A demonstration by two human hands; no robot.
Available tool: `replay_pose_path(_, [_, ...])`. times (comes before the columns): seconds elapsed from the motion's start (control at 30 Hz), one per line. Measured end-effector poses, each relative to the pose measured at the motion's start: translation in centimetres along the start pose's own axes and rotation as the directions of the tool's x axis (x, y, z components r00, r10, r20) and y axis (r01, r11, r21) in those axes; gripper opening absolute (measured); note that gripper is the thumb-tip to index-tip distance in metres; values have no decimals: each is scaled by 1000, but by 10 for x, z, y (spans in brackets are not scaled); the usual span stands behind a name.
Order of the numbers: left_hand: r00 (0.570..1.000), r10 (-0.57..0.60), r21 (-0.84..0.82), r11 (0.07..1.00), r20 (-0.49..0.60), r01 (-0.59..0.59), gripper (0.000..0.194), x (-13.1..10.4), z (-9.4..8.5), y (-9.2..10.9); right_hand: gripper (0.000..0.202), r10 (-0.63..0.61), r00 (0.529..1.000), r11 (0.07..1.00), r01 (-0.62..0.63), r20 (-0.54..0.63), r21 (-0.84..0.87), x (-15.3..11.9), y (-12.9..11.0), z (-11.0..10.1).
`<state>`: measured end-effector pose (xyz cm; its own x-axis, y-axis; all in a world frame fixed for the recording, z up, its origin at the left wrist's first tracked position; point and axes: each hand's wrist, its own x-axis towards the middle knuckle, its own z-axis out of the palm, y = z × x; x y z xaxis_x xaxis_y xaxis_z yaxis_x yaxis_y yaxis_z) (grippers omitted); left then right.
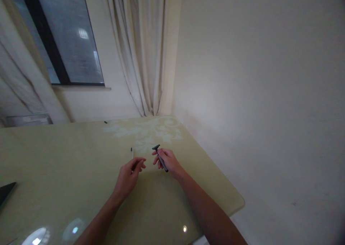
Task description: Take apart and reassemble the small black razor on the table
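A razor (162,163) with a dark T-shaped head and slim handle is in my right hand (168,160). Its head points away from me, and my thumb and fingers are closed around the handle. To the left, my left hand (129,175) is held with its fingers curled in against the thumb; whatever may be between them is hidden. Just beyond that hand, a thin white stick-like item with a dark tip (132,150) shows, its near end covered by the hand. Both hands are above the pale yellow-green table (81,158).
A small dark object (105,122) lies by the table's far edge. At the left edge of view is the corner of a dark flat item (7,191). A plain wall (256,94) borders the table's right side; curtains (142,40) and a window (67,32) stand behind.
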<state>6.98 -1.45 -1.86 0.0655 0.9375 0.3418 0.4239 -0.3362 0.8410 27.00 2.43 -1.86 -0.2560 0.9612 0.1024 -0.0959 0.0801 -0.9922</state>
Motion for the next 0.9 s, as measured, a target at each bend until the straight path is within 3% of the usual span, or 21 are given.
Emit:
replay_pose_path(0.07, [1000, 8, -3, 1000, -3, -8, 34, 0, 2, -3, 51, -32, 997, 999, 30, -66, -26, 3, -3, -12])
replay_pose_path(0.13, [999, 10, 22, 1000, -32, -9, 35, -1, 2, -6, 44, -98, 956, 993, 74, -277, -95, 6, -6, -37])
replay_pose_path(0.2, [998, 18, 91, 996, -56, -13, 35, -1, 0, -7, 46, -157, 831, 972, 33, -534, -234, 7, -8, -69])
replay_pose_path(0.27, [997, 32, 231, 973, -66, -16, 34, 0, -5, -9, 44, -181, 749, 915, -110, -638, -389, 5, -7, -97])
replay_pose_path(0.37, [995, 10, 530, 847, -95, 42, 37, 0, -16, -10, 33, -213, 751, 752, -283, -625, -596, 1, -3, -116])
replay_pose_path(0.5, [981, -145, 738, 647, -128, 192, 51, 0, -24, -10, 29, -186, 778, 594, -398, -601, -699, 2, 0, -108])
replay_pose_path(0.63, [969, -237, 768, 608, -67, 202, 53, 1, -17, -9, 25, -177, 779, 567, -419, -601, -709, 5, -1, -104])
replay_pose_path(0.9, [970, -242, 797, 584, -9, 153, 40, 5, -14, -15, 23, -167, 788, 507, -446, -592, -737, 4, -1, -101])
